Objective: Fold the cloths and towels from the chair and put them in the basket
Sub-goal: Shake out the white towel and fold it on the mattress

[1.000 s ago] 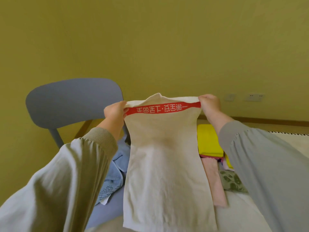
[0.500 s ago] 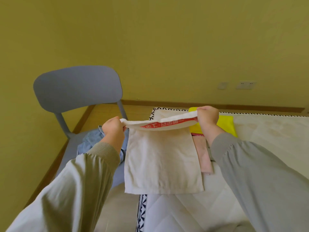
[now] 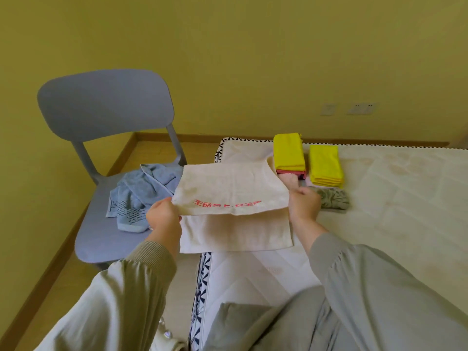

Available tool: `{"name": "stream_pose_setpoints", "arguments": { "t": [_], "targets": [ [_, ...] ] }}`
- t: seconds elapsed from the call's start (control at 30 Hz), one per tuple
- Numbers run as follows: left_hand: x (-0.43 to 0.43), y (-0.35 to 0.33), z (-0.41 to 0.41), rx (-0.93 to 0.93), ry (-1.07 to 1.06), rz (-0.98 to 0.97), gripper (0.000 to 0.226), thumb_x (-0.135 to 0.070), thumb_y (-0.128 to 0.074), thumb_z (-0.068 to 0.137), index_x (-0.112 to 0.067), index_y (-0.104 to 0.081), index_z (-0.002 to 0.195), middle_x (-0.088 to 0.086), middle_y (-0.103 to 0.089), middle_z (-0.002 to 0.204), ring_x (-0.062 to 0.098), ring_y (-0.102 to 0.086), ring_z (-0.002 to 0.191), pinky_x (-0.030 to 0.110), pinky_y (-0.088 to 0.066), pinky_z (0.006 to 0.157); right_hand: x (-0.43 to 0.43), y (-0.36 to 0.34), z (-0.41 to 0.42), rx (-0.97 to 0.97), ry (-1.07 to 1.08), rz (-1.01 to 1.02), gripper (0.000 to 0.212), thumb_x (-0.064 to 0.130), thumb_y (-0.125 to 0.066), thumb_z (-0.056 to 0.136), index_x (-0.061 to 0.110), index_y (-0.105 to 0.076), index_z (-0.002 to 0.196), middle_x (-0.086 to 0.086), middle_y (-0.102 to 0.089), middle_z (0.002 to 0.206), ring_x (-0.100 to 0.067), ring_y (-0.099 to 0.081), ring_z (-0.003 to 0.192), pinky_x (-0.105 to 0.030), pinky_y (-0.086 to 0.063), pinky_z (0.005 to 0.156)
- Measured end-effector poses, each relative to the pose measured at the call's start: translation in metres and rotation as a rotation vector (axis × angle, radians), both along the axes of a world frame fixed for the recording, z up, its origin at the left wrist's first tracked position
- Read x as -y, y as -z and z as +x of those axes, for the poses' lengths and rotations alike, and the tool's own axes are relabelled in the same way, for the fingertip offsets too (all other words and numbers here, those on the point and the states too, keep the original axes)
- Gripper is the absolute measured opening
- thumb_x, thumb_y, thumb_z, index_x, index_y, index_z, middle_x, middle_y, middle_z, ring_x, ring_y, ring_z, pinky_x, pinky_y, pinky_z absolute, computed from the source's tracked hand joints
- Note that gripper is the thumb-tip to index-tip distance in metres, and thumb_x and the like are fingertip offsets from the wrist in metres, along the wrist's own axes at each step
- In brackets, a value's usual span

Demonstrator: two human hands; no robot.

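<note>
A cream towel point(image 3: 233, 188) with red lettering lies across the mattress corner, its printed end folded back toward me over the lower half. My left hand point(image 3: 163, 219) pinches the left corner of that folded end, and my right hand point(image 3: 302, 207) pinches the right corner. A crumpled blue towel point(image 3: 141, 196) lies on the seat of the grey chair point(image 3: 101, 107) to the left. No basket is in view.
On the white mattress point(image 3: 392, 198) sit two yellow folded stacks point(image 3: 288, 153) point(image 3: 325, 164), the left one on a pink cloth point(image 3: 291, 177), plus a grey-green patterned folded cloth point(image 3: 333, 198). A yellow wall with sockets point(image 3: 361, 108) stands behind.
Both hands brought the towel down from held upright onto the mattress and pulled its printed end toward me, folding it over the lower half.
</note>
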State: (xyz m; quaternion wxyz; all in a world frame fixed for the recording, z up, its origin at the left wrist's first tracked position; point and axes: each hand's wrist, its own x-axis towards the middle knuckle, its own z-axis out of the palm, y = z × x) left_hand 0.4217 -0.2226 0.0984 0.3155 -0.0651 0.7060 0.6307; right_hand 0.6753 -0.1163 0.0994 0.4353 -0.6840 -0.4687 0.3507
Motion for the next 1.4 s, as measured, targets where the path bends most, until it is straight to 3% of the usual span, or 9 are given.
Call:
{"name": "stream_pose_setpoints", "arguments": {
  "t": [0.2, 0.4, 0.57, 0.7, 0.8, 0.9, 1.07, 1.2, 1.4],
  "targets": [
    [0.026, 0.058, 0.003, 0.018, 0.256, -0.146, 0.031, -0.002, -0.053, 0.091, 0.0, -0.059, 0.122, 0.01, -0.057, 0.089, 0.018, -0.05, 0.065, 0.031, -0.047, 0.061, 0.033, 0.066, 0.03, 0.269, -0.239, -0.218, 0.018, 0.005, -0.052, 0.084, 0.014, -0.068, 0.086, -0.007, -0.065, 0.096, -0.028, -0.06, 0.092, -0.025, -0.041, 0.072],
    [0.036, 0.104, -0.003, 0.025, 0.348, -0.309, 0.03, 0.0, -0.051, 0.092, -0.003, -0.055, 0.121, 0.015, -0.059, 0.113, 0.024, -0.058, 0.083, 0.03, -0.047, 0.053, 0.032, 0.092, 0.032, 0.341, -0.304, -0.38, 0.036, 0.004, -0.054, 0.085, 0.006, -0.053, 0.121, -0.012, -0.058, 0.121, -0.031, -0.056, 0.111, -0.03, -0.043, 0.083],
    [0.026, 0.106, -0.002, 0.196, 0.304, -0.252, 0.034, -0.004, -0.065, 0.087, 0.003, -0.053, 0.118, 0.02, -0.059, 0.101, 0.032, -0.06, 0.091, 0.034, -0.052, 0.058, 0.02, 0.093, 0.029, 0.084, -0.168, -0.411, 0.021, 0.004, -0.056, 0.08, 0.008, -0.064, 0.098, -0.008, -0.065, 0.089, -0.027, -0.061, 0.079, -0.026, -0.046, 0.06],
    [0.004, 0.092, -0.007, 0.138, 0.389, -0.161, 0.034, -0.005, -0.058, 0.091, 0.003, -0.051, 0.124, 0.009, -0.055, 0.082, 0.02, -0.056, 0.072, 0.035, -0.054, 0.062, 0.007, 0.095, 0.028, 0.015, -0.26, -0.47, 0.022, 0.006, -0.055, 0.082, 0.01, -0.065, 0.101, -0.013, -0.067, 0.102, -0.032, -0.064, 0.095, -0.039, -0.055, 0.08],
    [-0.008, 0.071, -0.012, 0.121, 0.372, 0.072, 0.036, -0.011, -0.05, 0.097, 0.0, -0.045, 0.131, 0.014, -0.058, 0.103, 0.025, -0.059, 0.095, 0.037, -0.05, 0.088, 0.001, 0.071, 0.023, -0.068, -0.266, -0.227, 0.019, 0.006, -0.053, 0.091, 0.006, -0.067, 0.104, -0.007, -0.065, 0.106, -0.025, -0.061, 0.098, -0.028, -0.046, 0.079],
    [-0.001, 0.058, -0.007, 0.128, 0.524, 0.304, 0.024, -0.007, -0.048, 0.097, -0.005, -0.05, 0.121, 0.01, -0.062, 0.112, 0.024, -0.059, 0.106, 0.034, -0.049, 0.088, -0.003, 0.065, 0.025, -0.275, -0.089, -0.176, 0.017, 0.007, -0.052, 0.093, 0.014, -0.068, 0.092, -0.005, -0.065, 0.096, -0.023, -0.06, 0.091, -0.038, -0.05, 0.085],
    [0.033, 0.108, -0.005, 0.1, 0.317, -0.144, 0.014, -0.006, -0.054, 0.095, -0.002, -0.054, 0.109, 0.017, -0.054, 0.11, 0.029, -0.058, 0.09, 0.035, -0.053, 0.07, 0.011, 0.088, 0.04, -0.252, -0.077, -0.613, 0.017, 0.007, -0.06, 0.09, 0.009, -0.059, 0.106, -0.012, -0.058, 0.098, -0.03, -0.056, 0.086, -0.039, -0.052, 0.057],
    [0.038, 0.128, -0.005, 0.078, 0.224, -0.276, 0.006, -0.008, -0.06, 0.092, -0.003, -0.058, 0.089, 0.016, -0.056, 0.102, 0.019, -0.055, 0.066, 0.028, -0.054, 0.062, 0.011, 0.09, 0.037, -0.081, -0.129, -0.532, 0.01, 0.005, -0.061, 0.088, 0.01, -0.06, 0.096, -0.008, -0.057, 0.087, -0.023, -0.054, 0.063, -0.04, -0.057, 0.064],
    [0.034, 0.123, -0.011, -0.01, 0.104, -0.232, 0.015, -0.007, -0.054, 0.095, -0.004, -0.057, 0.081, 0.007, -0.053, 0.086, 0.028, -0.054, 0.087, 0.032, -0.053, 0.061, 0.013, 0.086, 0.033, 0.071, -0.174, -0.409, 0.017, 0.006, -0.058, 0.086, 0.007, -0.06, 0.07, -0.007, -0.057, 0.062, -0.023, -0.055, 0.049, -0.029, -0.047, 0.048]
  ]
}}
